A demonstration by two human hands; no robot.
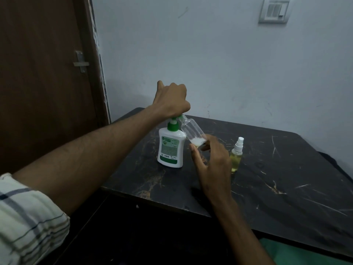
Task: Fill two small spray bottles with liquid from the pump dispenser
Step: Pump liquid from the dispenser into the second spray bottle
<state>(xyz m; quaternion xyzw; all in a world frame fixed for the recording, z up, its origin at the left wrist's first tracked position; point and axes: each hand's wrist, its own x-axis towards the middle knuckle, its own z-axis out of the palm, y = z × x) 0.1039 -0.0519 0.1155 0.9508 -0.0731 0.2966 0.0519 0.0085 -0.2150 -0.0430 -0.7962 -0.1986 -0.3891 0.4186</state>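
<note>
A pale blue-grey wall (pixel 219 54) with a switch plate (pixel 275 10) backs a dark marble-patterned worktop (pixel 277 188), and a brown door (pixel 44 73) with a metal latch stands to the left. Near the worktop's far left corner stands a white pump dispenser (pixel 171 148) with a green pump head and a green label. The left hand (pixel 171 100) sits on top of the pump, its fingers curled down over the pump head; the forearm reaches in from the lower left out of a rolled, striped sleeve (pixel 28 222). Just right of the dispenser, the right hand (pixel 212 161) holds a clear small bottle (pixel 193 131) by its base, pinched between thumb and fingers, with the remaining fingers loosely extended. The bottle is tilted, its open neck up against the green spout under the left hand, and a little white liquid lies pooled at its lower end. Further right, apart from the hand, a second small spray bottle (pixel 236 155) stands upright on the worktop, capped with a white sprayer and holding yellowish liquid. A strip of green cloth (pixel 298 253) shows below the worktop's near edge.
</note>
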